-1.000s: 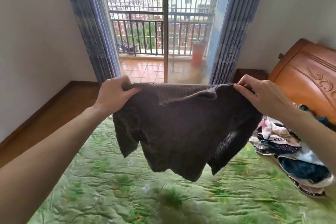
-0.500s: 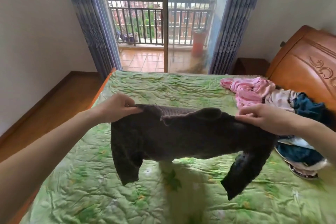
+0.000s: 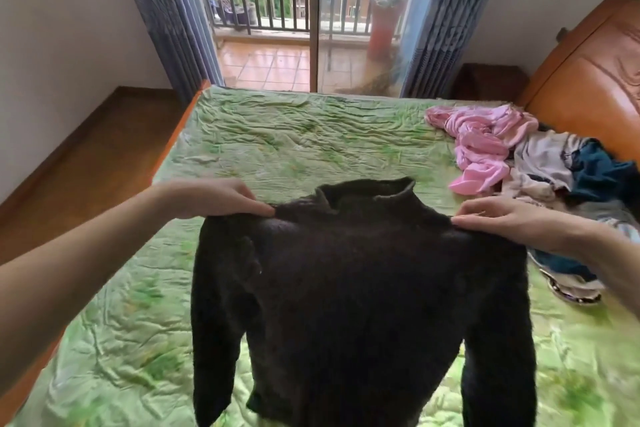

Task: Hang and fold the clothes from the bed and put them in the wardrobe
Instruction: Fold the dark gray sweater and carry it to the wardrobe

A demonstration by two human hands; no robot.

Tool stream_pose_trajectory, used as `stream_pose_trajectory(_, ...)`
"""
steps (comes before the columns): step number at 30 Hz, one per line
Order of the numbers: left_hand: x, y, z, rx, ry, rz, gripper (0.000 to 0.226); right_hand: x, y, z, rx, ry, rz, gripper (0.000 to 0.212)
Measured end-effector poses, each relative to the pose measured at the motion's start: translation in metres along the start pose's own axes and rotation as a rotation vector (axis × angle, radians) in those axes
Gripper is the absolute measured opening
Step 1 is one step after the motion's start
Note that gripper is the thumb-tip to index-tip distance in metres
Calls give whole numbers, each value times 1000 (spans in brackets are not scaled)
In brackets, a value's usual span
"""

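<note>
A dark brown knitted sweater (image 3: 353, 288) lies spread on the green bed cover (image 3: 277, 142), collar away from me and sleeves down along its sides. My left hand (image 3: 214, 199) pinches its left shoulder. My right hand (image 3: 512, 218) pinches its right shoulder. A heap of other clothes (image 3: 540, 170) lies at the right, with a pink garment (image 3: 481, 139) on its far side and white and dark blue pieces nearer. No wardrobe is in view.
An orange wooden headboard (image 3: 588, 73) rises at the right. A glass balcony door (image 3: 311, 10) with blue curtains stands beyond the bed. Wooden floor (image 3: 93, 156) runs along the bed's left side, next to a white wall.
The sweater was held up in the air, then came down and now lies flat on the bed. Both hands lowered with it and still hold its shoulders.
</note>
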State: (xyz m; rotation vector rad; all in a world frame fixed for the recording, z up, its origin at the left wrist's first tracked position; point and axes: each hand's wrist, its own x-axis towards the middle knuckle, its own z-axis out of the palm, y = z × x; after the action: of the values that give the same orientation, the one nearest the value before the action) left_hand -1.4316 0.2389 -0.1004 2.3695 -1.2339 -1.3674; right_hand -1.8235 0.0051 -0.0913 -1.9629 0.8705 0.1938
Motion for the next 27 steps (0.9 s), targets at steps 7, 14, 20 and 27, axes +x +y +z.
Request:
stream_pose_trajectory(7,182,-104,109,-244,210,-16,37,144,143,105,167,189,68,33)
stream_pose_trajectory(14,346,-159,179,-31,433,37,25,282,264,173,-75,355,100,42)
stream_pose_trajectory(20,430,-182,155,432,583,298,27,378,297,150,-679,333,-23,26)
stream_pose_trajectory(27,530,-205,117,523,670,207,32,509,289,114,-839,310,-84,33)
